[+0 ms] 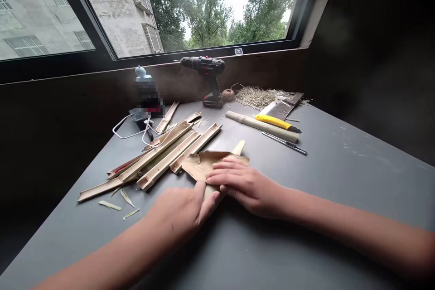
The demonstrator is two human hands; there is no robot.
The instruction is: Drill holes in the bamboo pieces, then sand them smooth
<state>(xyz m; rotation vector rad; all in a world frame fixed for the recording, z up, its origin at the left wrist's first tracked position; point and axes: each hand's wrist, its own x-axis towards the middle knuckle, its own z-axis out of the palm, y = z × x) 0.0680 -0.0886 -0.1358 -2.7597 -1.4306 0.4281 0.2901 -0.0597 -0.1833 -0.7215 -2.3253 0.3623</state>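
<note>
A pale bamboo strip slants away from me over the table, its middle covered by a creased brown sheet that looks like sandpaper. My left hand is closed on the strip's near end, thumb stretched along it. Over the strip, my right hand presses the sandpaper down, fingers curled across it and thumb underneath. The fingertips of both hands almost meet. Just beyond my left hand lie several split bamboo pieces, hollow side up, with a few thin green shavings near them.
At the back stand a cordless drill, a ball of twine and a straw heap. A broad blade, yellow utility knife, whole bamboo stick and metal pen-like tool lie right. A white cable loops left.
</note>
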